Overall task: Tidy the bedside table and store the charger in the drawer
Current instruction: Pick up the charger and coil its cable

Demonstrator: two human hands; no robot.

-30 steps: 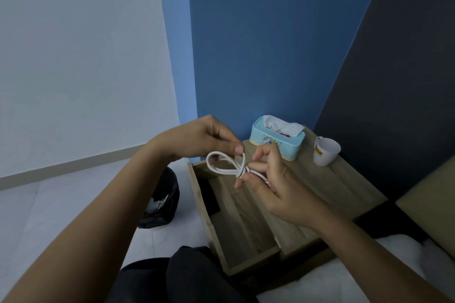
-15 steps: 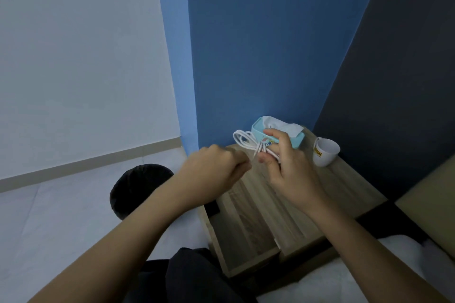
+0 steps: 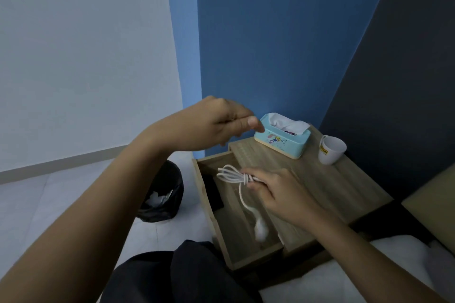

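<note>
My right hand (image 3: pixel 278 192) grips the coiled white charger cable (image 3: pixel 230 176) over the open wooden drawer (image 3: pixel 221 248) of the bedside table (image 3: pixel 344 184). A loose length of cable hangs from the coil down into the drawer, ending in the white plug (image 3: pixel 261 229), which is blurred. My left hand (image 3: pixel 216 125) is raised above the drawer's far corner, fingers curled, thumb against them, holding nothing that I can see. A dark flat object (image 3: pixel 215 194) lies along the drawer's left side.
On the table top stand a light blue tissue box (image 3: pixel 283 140) and a white cup (image 3: pixel 331 150). A black-lined waste bin (image 3: pixel 162 194) with crumpled paper sits on the floor left of the drawer. White bedding (image 3: pixel 344 278) lies at the lower right.
The right hand has carried the coiled cable down from near the tissue box to over the drawer; the plug end now dangles free. The left hand has let go and risen.
</note>
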